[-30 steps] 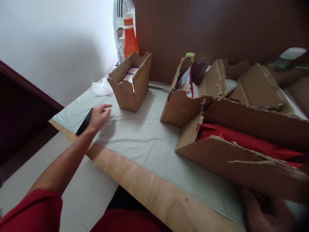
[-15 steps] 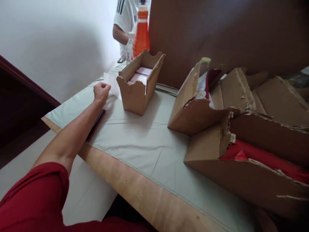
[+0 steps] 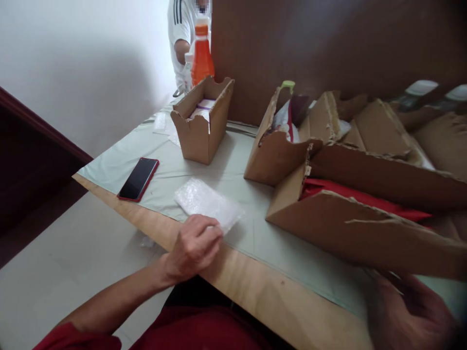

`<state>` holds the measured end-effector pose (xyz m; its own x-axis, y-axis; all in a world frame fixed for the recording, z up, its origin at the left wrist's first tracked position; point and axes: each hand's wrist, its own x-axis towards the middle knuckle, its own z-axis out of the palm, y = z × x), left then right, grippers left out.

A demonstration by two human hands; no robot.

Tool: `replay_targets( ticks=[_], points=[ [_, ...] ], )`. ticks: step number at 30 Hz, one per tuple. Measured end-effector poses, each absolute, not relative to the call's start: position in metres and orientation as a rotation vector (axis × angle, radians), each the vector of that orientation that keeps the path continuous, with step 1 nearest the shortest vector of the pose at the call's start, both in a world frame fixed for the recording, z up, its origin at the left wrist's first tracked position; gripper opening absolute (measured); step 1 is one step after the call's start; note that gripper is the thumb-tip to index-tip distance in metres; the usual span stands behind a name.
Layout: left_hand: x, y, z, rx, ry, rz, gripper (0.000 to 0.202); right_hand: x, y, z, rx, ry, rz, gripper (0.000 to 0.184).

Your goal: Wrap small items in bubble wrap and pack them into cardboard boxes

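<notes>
My left hand is closed on the near edge of a clear bubble-wrap pouch, just over the table's front edge. The pouch looks flat and reaches away over the pale green cloth. At the lower right, my right hand is blurred and dim beside the near cardboard box, which has red material inside. Whether its fingers hold anything cannot be made out. More clear wrap lies at the far left, next to a small cardboard box with white and purple packets.
A phone in a red case lies on the cloth at left. An orange bottle stands behind the small box. Further cardboard boxes fill the right side. Another person is at the far end, beyond the table.
My left hand has come back from the far wrap to the front edge, bringing a bubble-wrap pouch. My right hand has appeared at lower right. The phone is uncovered.
</notes>
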<state>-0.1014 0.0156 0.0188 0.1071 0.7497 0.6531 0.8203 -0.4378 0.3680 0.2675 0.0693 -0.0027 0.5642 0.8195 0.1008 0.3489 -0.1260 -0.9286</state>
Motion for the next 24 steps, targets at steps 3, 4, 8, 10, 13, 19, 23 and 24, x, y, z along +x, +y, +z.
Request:
replay_targets(
  ticks=[3,4,8,10,13,19,23,24],
  points=[
    [-0.056,0.007,0.006,-2.474,-1.558,-1.23,0.014,0.256,0.051,0.004,-1.747,-0.853,0.39,0.039],
    [-0.044,0.005,0.003,-2.53,-1.542,-1.224,0.013,0.252,0.042,0.006,-1.738,-0.879,0.365,0.035],
    [-0.005,-0.007,-0.004,-2.727,-1.509,-1.186,0.014,0.242,0.01,0.007,-1.721,-1.155,0.55,0.032],
    [0.008,-0.014,-0.004,-2.784,-1.536,-1.153,0.023,0.237,0.002,0.003,-1.679,-1.324,0.822,0.041],
    [0.021,-0.023,-0.006,-2.82,-1.557,-1.168,0.04,0.226,0.006,0.001,-1.565,-1.444,1.084,0.047],
    [0.03,-0.041,-0.009,-2.836,-1.543,-1.236,0.056,0.199,0.024,-0.001,-1.395,-1.651,0.967,0.019],
    [0.011,-0.049,-0.003,-2.752,-1.335,-1.482,0.061,0.203,0.021,0.008,-1.235,-1.688,0.613,0.019],
    [0.003,-0.049,-0.001,-2.655,-1.361,-1.58,0.064,0.207,0.019,0.014,-1.171,-1.709,0.571,0.024]
  ],
)
